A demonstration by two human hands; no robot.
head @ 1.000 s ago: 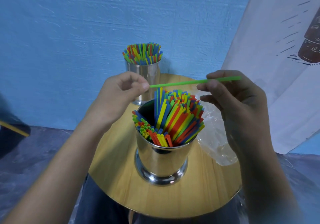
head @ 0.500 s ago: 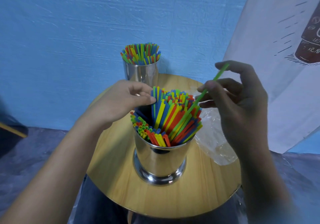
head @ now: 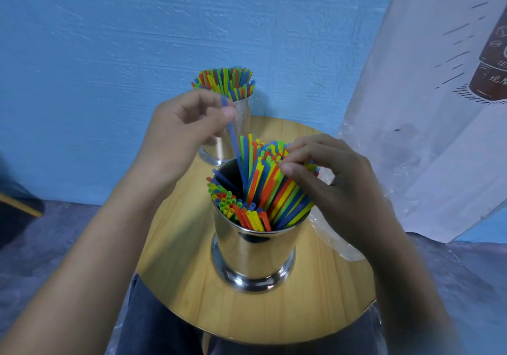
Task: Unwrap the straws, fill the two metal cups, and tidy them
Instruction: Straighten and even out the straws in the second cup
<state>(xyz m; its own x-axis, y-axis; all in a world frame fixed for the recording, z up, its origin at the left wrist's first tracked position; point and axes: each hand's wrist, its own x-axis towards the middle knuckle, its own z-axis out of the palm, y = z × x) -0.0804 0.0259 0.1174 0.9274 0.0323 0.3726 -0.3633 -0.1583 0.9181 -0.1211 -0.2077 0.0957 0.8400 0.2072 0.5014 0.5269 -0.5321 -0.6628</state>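
**strawguy:** Quick one: how do these things handle? Your left hand (head: 183, 132) has its fingers (head: 208, 102) pinched on a blue straw (head: 235, 146) right near its top end. The lower end is down inside the near cup (head: 255, 253), which stands mid-bench (head: 178, 258).

**benchrat:** Featherweight, I'd say. It's a thin plastic tube, smooth and a bit springy. Squeeze hard and I'd expect it to kink or flatten, so go easy. Holding it by the top like that looks fine for steering the bottom into the dark gap on the cup's left side.

**strawguy:** And the right hand (head: 340, 190)?

**benchrat:** Its fingers are curled over the tops of the leaning straws (head: 277, 190) with the thumb tucked against them, gripping the bunch over toward the right. That's a good place to grab, honestly, since a bunch is stiffer than a single one. They look slick though, so loose ones could fan out or hop the rim if you let go fast.

**strawguy:** Is the cup going to tip?

**benchrat:** It looks like steel with a flared foot, so it's probably steady. Just don't lean sideways on the bunch. The far cup (head: 243, 113) sits packed full behind your left hand. The clear wrapper (head: 343, 247) lies on the bench just right of the near cup, and it's light enough to slide if brushed.
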